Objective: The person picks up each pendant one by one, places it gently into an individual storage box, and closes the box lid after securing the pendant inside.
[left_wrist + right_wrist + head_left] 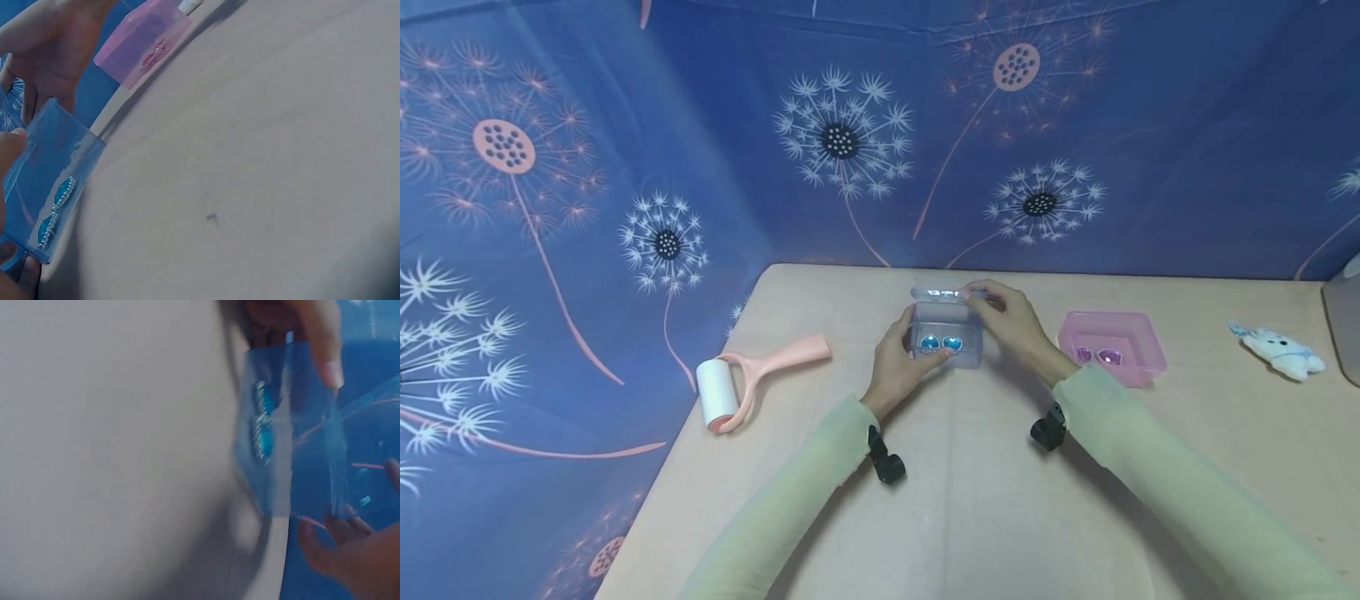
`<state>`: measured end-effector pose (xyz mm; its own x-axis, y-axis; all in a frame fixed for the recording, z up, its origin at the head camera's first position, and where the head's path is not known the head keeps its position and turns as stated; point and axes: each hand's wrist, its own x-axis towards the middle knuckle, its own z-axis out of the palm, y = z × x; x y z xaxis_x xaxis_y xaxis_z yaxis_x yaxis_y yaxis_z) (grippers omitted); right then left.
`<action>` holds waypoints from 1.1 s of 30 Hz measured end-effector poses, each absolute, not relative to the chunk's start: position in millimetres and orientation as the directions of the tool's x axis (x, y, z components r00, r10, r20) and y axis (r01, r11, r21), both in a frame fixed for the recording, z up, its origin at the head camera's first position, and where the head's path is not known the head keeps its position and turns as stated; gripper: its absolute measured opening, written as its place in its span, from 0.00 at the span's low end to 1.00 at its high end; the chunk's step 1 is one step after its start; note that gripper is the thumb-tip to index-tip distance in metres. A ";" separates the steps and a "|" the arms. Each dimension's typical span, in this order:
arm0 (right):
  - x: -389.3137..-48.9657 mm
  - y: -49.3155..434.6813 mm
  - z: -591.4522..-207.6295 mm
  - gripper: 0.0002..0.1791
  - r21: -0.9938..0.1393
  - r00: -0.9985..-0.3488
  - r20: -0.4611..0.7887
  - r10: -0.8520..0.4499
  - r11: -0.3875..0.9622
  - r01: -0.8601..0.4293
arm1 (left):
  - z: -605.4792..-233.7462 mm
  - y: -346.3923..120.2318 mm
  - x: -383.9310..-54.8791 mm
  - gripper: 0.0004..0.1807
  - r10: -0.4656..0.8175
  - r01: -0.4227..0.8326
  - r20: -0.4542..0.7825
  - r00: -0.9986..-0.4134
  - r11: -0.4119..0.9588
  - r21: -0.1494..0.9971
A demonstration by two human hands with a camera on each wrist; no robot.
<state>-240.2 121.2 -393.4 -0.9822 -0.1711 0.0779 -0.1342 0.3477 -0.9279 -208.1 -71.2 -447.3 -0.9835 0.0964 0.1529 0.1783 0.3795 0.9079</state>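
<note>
A small see-through bluish box (967,358) stands on the table with its hinged lid (942,294) raised at the back. Two blue gem pieces with sparkling rims (929,342) lie inside it, side by side. My left hand (895,367) grips the box's left side, thumb across the front wall. On the other side, my right hand (1015,321) pinches the right end of the lid between thumb and fingers. Through the clear wall the blue gems (62,194) also show in the left wrist view.
To the right sits an open pink box (1131,335) holding two pink gem pieces (1108,357). Farther right lies a small white plush-like item (1281,352), with a grey object (1347,317) at the table's edge. A pink-handled lint roller (752,379) lies left. Behind hangs a blue dandelion-print cloth (925,167).
</note>
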 end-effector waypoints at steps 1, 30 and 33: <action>-239.3 122.8 -395.3 0.21 -0.913 -0.974 0.096 -0.204 0.371 -0.168 | -447.4 -71.5 -208.0 0.54 0.099 0.177 0.150 -0.984 0.371 0.912; -222.2 129.9 -417.1 0.25 -0.706 -0.900 0.233 -0.369 0.572 -0.417 | -446.6 -72.4 -207.6 0.56 0.154 0.209 0.164 -0.974 0.346 0.915; -222.4 128.6 -416.8 0.25 -0.704 -0.902 0.233 -0.364 0.576 -0.415 | -446.3 -72.5 -206.9 0.55 0.146 0.194 0.149 -0.978 0.368 0.910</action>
<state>-222.4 128.6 -416.8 -0.9016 -0.3644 0.2333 -0.4151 0.5761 -0.7041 -206.9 -72.5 -446.3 -0.9779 0.1461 0.1494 0.1939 0.3675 0.9096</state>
